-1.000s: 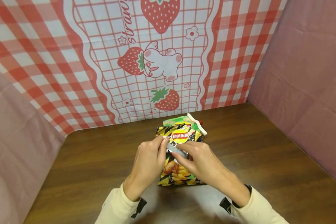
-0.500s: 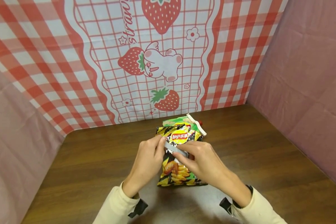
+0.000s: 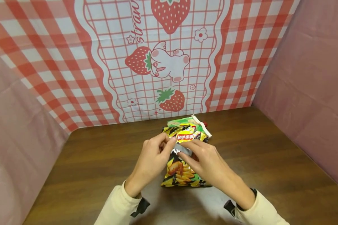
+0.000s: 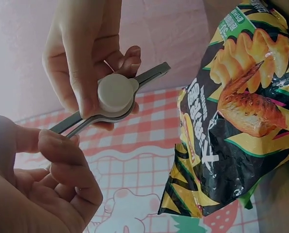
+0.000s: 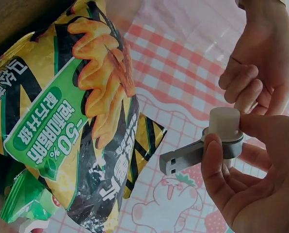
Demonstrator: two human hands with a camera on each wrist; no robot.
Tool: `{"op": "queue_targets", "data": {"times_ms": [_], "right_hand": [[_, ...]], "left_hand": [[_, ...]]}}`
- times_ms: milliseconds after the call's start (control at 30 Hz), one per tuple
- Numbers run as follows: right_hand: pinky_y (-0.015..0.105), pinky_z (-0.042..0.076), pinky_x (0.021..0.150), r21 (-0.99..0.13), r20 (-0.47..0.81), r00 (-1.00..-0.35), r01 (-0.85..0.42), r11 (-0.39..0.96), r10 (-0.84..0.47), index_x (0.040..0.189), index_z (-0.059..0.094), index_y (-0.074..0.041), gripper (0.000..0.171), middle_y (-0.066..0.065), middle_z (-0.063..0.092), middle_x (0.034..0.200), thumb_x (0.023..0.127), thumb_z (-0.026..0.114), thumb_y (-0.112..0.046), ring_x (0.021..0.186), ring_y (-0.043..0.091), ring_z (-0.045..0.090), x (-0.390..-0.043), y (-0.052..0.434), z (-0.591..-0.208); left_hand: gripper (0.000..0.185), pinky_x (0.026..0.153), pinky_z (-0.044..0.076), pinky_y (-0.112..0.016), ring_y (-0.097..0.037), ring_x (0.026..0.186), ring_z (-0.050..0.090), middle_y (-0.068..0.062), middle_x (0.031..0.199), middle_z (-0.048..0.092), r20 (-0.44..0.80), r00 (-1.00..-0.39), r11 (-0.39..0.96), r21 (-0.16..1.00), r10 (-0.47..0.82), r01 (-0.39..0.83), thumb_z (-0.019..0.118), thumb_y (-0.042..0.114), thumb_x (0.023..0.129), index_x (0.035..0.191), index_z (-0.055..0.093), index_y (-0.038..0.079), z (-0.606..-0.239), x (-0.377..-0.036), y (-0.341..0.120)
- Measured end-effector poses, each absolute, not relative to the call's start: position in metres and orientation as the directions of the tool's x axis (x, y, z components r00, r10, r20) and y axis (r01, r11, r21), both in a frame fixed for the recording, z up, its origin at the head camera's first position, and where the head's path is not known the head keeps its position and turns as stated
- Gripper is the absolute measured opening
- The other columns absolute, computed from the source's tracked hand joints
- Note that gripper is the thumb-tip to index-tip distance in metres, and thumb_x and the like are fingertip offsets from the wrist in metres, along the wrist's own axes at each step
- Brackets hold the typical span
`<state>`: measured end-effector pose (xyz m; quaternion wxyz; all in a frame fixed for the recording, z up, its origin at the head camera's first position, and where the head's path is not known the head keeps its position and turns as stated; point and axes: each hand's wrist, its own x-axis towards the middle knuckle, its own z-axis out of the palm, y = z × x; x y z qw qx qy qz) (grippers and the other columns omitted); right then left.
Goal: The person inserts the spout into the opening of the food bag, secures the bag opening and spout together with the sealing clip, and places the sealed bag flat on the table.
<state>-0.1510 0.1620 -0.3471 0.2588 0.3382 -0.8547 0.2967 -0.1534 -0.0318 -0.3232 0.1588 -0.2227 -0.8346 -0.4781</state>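
Note:
Both hands hold a grey bag clip (image 3: 185,150) with a round white cap (image 4: 116,92), close over a black and yellow Lay's chip bag (image 3: 183,170). My left hand (image 3: 155,153) pinches one end of the clip between thumb and fingers. Around the cap and the middle of the clip curl the fingers of my right hand (image 3: 207,157). The clip's two narrow arms lie almost together in the left wrist view. Its other end (image 5: 176,160) sticks out free past my right thumb in the right wrist view.
Behind the Lay's bag lies a green bag (image 3: 183,121) with a white strip clip (image 3: 202,126) across its corner. A small red thing (image 3: 205,124) shows beside that strip. A checked strawberry cloth (image 3: 169,62) hangs at the back of the wooden table (image 3: 101,162).
The head view has turned slightly left, so everything sits further right. My left fingers have shifted a little at the clip's end. The right hand keeps its hold.

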Motion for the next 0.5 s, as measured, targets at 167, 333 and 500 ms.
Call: {"op": "queue_targets", "data": {"times_ms": [167, 333, 500], "right_hand": [[0.02, 0.048, 0.056, -0.348, 0.657, -0.627, -0.745, 0.569, -0.418, 0.112, 0.07, -0.009, 0.023, 0.0, 0.069, 0.098, 0.09, 0.075, -0.015, 0.065, 0.003, 0.054, -0.1532, 0.1646, -0.3474], [0.022, 0.049, 0.057, -0.366, 0.66, -0.626, -0.751, 0.549, -0.416, 0.121, 0.068, -0.012, 0.028, -0.001, 0.069, 0.103, 0.093, 0.072, -0.016, 0.066, 0.002, 0.054, -0.1539, 0.166, -0.3461], [0.021, 0.05, 0.06, -0.357, 0.649, -0.624, -0.755, 0.55, -0.435, 0.123, 0.067, -0.012, 0.029, 0.001, 0.07, 0.108, 0.094, 0.07, -0.016, 0.069, 0.004, 0.057, -0.1533, 0.1679, -0.3445]], "left_hand": [[0.028, 0.048, 0.032, -0.024, -0.006, 0.05, 0.038, 0.008, 0.056, 0.042, 0.467, -0.855, 0.426, 0.743, 0.225, 0.517, 0.058, 0.031, 0.102, 0.078, 0.06, 0.017, -0.3245, -0.1557, -0.0313], [0.036, 0.046, 0.034, -0.024, -0.008, 0.048, 0.044, 0.007, 0.055, 0.046, 0.461, -0.857, 0.401, 0.758, 0.229, 0.514, 0.051, 0.04, 0.104, 0.076, 0.057, 0.018, -0.3256, -0.1573, -0.0319], [0.039, 0.044, 0.037, -0.026, -0.011, 0.046, 0.046, 0.006, 0.054, 0.049, 0.453, -0.859, 0.384, 0.768, 0.238, 0.512, 0.048, 0.041, 0.105, 0.075, 0.055, 0.017, -0.3257, -0.1578, -0.0323]]}}
